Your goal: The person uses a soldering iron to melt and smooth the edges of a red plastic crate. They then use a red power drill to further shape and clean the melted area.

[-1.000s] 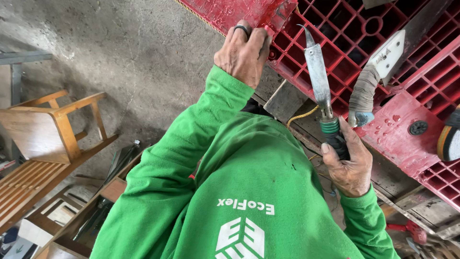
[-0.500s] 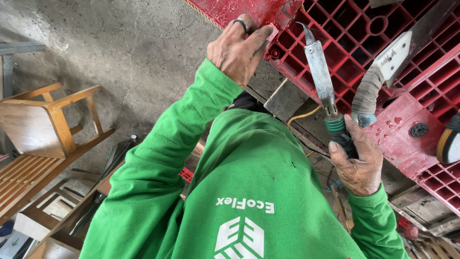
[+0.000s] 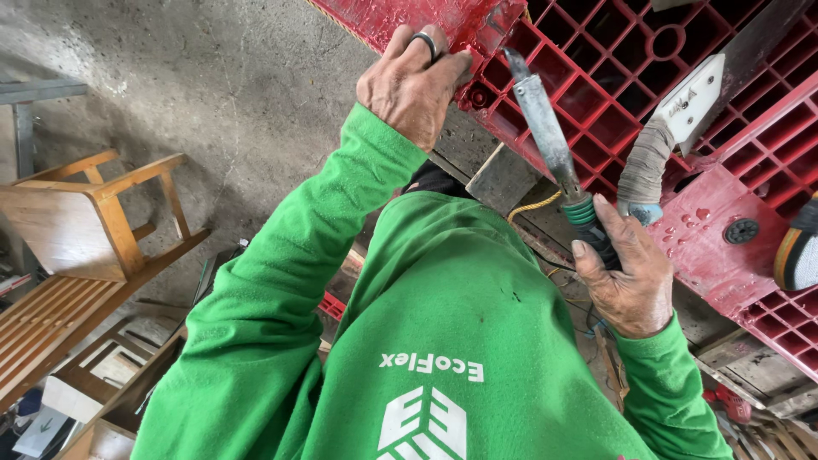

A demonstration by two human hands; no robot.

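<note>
My left hand (image 3: 413, 81), with a dark ring on one finger, grips the edge of a red plastic pallet (image 3: 596, 60) at the top of the view. My right hand (image 3: 630, 281) is closed around the dark handle of a tool (image 3: 550, 132) with a long flat metal shaft and a green collar. The tool's tip points up at the pallet's grid, just right of my left hand. Both arms are in green sleeves, and my green shirt fills the lower middle.
A large blade with a white block and a cloth-wrapped handle (image 3: 665, 145) lies on the pallet to the right. A wooden chair (image 3: 94, 213) and wooden slats (image 3: 43, 324) stand at the left on the concrete floor (image 3: 213, 77). Boards and a yellow cord lie under the pallet.
My right hand and the tool have sunk slightly lower and to the right. My left hand keeps its grip on the pallet's edge.
</note>
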